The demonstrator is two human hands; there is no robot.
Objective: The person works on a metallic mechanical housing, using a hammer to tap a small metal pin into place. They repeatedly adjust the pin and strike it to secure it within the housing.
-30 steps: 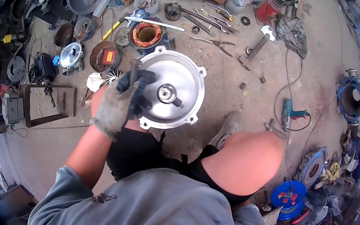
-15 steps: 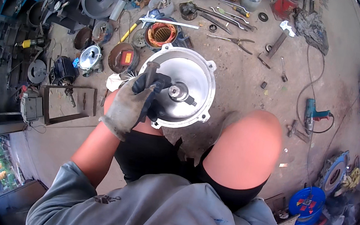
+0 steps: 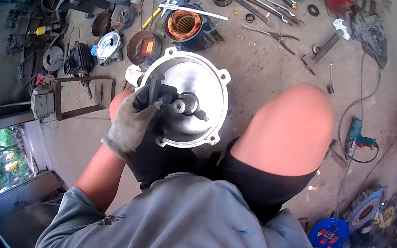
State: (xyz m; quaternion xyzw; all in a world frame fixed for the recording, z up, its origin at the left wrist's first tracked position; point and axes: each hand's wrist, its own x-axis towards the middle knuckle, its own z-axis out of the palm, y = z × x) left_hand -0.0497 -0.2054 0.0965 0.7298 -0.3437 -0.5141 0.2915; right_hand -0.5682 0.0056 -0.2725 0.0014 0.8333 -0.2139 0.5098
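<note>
My left hand (image 3: 139,115), in a grey-and-black work glove, is closed around a short, dark metal rod with a flattened head (image 3: 156,83). The rod stands up out of the fist; its lower end is hidden. Just right of the hand is a shiny, bowl-shaped aluminium housing (image 3: 217,107) with bolt lugs around its rim, between my knees. At its centre a round shaft end (image 3: 179,106) shows, with a dark block (image 3: 200,115) beside it. The gloved fingers are over the housing's left side, close to the shaft. My right hand is out of sight.
Ahead stand a blue motor stator with copper windings (image 3: 183,25), a caliper (image 3: 199,13) lying across it, and a rusty round tin (image 3: 135,53). Pliers (image 3: 273,35) and a hammer (image 3: 320,54) lie farther right. A corded drill (image 3: 355,140) and blue cable reel (image 3: 329,235) are at right.
The whole view has shifted, my right knee now appearing higher and farther right. The left hand and housing sit slightly farther left in the picture. The grip on the rod is unchanged.
</note>
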